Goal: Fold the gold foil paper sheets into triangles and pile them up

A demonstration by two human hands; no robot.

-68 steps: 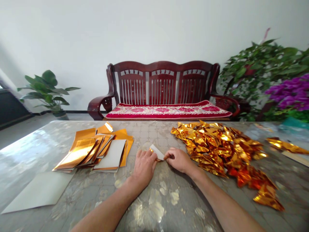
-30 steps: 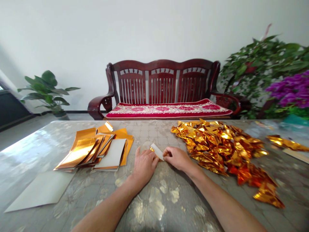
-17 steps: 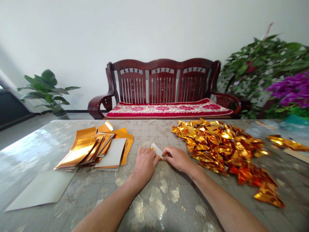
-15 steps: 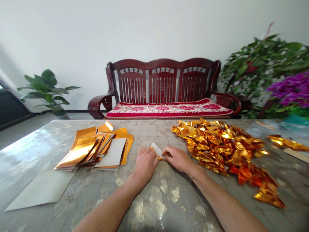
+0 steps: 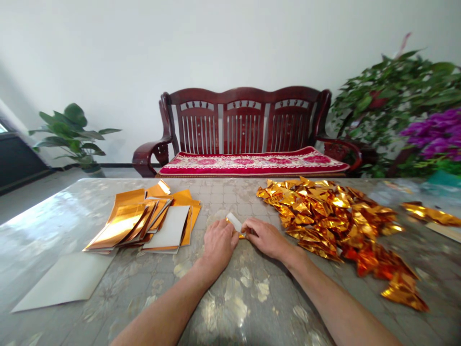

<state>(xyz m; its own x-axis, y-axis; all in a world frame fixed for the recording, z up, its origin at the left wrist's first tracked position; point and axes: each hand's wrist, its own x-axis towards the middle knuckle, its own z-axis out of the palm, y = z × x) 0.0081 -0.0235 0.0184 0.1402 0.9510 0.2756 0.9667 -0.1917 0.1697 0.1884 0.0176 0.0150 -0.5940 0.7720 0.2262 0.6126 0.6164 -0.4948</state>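
Note:
Between my hands, on the patterned tabletop, is a partly folded sheet of gold foil paper (image 5: 235, 223); its pale back faces up and gold edges show. My left hand (image 5: 219, 239) presses on its left side, thumb and fingertips gripping the near edge. From the right, my right hand (image 5: 263, 234) pinches the paper's near right corner with curled fingers. The fingertips partly hide the folds. Left of my hands lies a loose stack of flat gold foil sheets (image 5: 126, 226), some pale side up. To the right spreads a heap of folded gold foil pieces (image 5: 324, 211).
A single pale sheet (image 5: 65, 281) lies at the table's left front. Clear plastic wrapping (image 5: 392, 191) and another gold piece (image 5: 432, 213) are at the far right. Beyond the table (image 5: 230, 192) stand a wooden bench (image 5: 243, 129), potted plants (image 5: 74, 137) and purple flowers (image 5: 432, 134).
The visible pale face of the paper has shrunk to a narrow strip as it is folded over. My right hand has moved slightly left, closer to my left hand.

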